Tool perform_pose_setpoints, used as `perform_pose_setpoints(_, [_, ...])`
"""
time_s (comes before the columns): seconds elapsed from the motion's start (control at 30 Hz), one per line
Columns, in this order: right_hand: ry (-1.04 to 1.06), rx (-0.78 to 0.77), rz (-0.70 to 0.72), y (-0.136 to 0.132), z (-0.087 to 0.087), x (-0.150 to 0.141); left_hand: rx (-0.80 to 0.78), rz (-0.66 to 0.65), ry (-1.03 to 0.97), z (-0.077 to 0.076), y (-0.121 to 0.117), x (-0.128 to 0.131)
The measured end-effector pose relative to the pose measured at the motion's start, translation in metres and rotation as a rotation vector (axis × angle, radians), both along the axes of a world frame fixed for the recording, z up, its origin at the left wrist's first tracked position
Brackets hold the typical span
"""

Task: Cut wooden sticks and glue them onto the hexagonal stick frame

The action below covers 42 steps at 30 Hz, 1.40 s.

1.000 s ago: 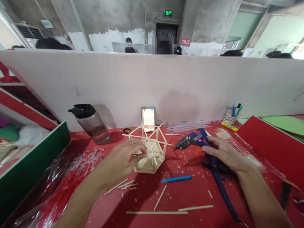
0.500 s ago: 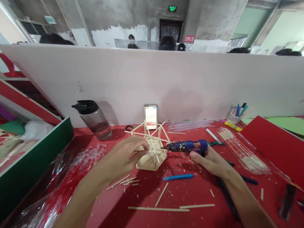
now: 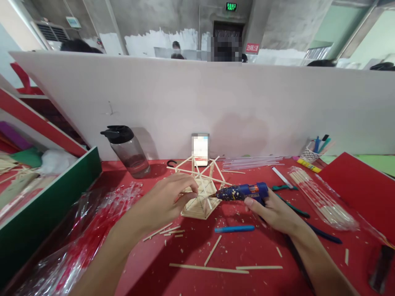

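Stick frame (image 3: 197, 212) sits on the red desk (image 3: 234, 251), about mid-width, set toward the back edge. Left hand (image 3: 168, 201) at the frame's left side, thumb and fingertips drawn narrow; I cannot tell whether a stick lies between them. Right hand (image 3: 277, 211) has its fingers wrapped round the handle of a blue glue gun (image 3: 243, 192), nozzle pointing left at the frame's right part; contact I cannot tell. Blue pen (image 3: 234, 229) and loose sticks (image 3: 210, 269) lie on the near side of the frame. Phone (image 3: 200, 150) leans on the white board (image 3: 173, 107) at the back edge, screen blurred. Writing: I read EXIT on the green sign (image 3: 231, 6), high up; the red sign (image 3: 252, 48), lower and right, carries Chinese characters too small for me. Yellow tube (image 3: 308, 166), back edge, right: print unreadable.
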State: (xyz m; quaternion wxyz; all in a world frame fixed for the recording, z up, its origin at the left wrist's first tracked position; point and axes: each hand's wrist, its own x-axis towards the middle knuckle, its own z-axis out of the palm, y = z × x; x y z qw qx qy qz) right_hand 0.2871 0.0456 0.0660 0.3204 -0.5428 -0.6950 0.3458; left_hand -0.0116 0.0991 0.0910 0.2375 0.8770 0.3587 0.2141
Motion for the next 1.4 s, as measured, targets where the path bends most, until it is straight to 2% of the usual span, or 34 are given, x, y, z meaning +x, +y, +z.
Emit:
perform_pose_setpoints(0.47, [-0.03,0.038,0.013,0.001,0.005,-0.004,0.006,0.018,0.007,0.001,-0.001,0.0])
perform_pose_setpoints(0.63, [-0.044,0.029,-0.032,0.0,0.005,0.0,-0.004,0.014,0.002,0.001,-0.001,0.0])
perform_pose_setpoints(0.8, [-0.046,-0.073,-0.064,-0.001,0.005,0.004,0.02,-0.012,0.008,-0.001,0.001,-0.001])
perform_pose_setpoints(0.87, [-0.024,-0.067,-0.071,-0.002,0.003,0.005,0.035,-0.024,0.01,-0.001,0.002,-0.001])
perform_pose_setpoints(0.93, [0.022,-0.104,-0.043,-0.002,0.001,0.008,0.048,-0.038,0.011,-0.001,0.002,-0.001])
perform_pose_setpoints(1.07, [0.194,-0.291,0.081,-0.006,-0.001,0.018,0.061,-0.041,0.032,-0.002,0.003,-0.001])
perform_pose_setpoints(1.13, [0.245,-0.334,0.083,-0.009,-0.001,0.026,0.068,-0.035,0.041,-0.003,0.003,-0.001])
perform_pose_setpoints(1.2, [0.196,-0.384,0.041,-0.011,0.001,0.035,0.074,-0.04,0.037,-0.004,0.003,-0.001])
perform_pose_setpoints(1.3, [-0.028,-0.415,-0.039,-0.012,0.007,0.047,0.071,-0.044,0.022,-0.002,0.001,-0.004])
perform_pose_setpoints(1.4, [-0.235,-0.249,-0.086,-0.008,0.017,0.057,0.081,0.032,0.007,0.002,0.003,-0.014])
